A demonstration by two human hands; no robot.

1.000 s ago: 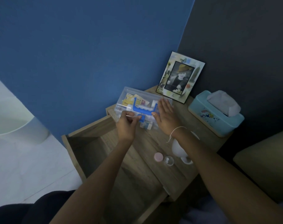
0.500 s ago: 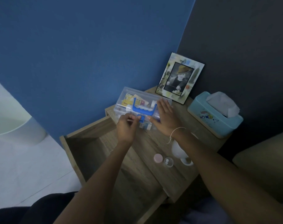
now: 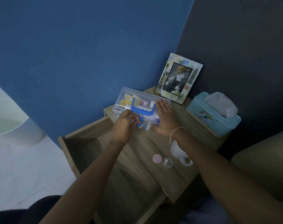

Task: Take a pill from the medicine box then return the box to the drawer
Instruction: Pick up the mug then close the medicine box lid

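Note:
The clear plastic medicine box (image 3: 131,97) with a blue handle (image 3: 141,109) stands on the back left of the wooden nightstand top (image 3: 147,147), its lid down. My left hand (image 3: 125,125) pinches the blue front latch of the box. My right hand (image 3: 165,118) lies flat with spread fingers on the right end of the lid. The open drawer (image 3: 82,152) gapes below and left of the box. A small clear cup holding white pills (image 3: 167,162) and a pink cap (image 3: 157,158) sit near the top's front.
A photo frame (image 3: 178,78) leans on the dark wall behind the box. A light blue tissue box (image 3: 213,117) stands at the right. A white cup-like object (image 3: 179,152) lies partly under my right forearm. A bed edge (image 3: 263,162) is at the right.
My left hand has slid right along the box front from the lid's edge to the blue latch. My right hand has stayed flat on the lid.

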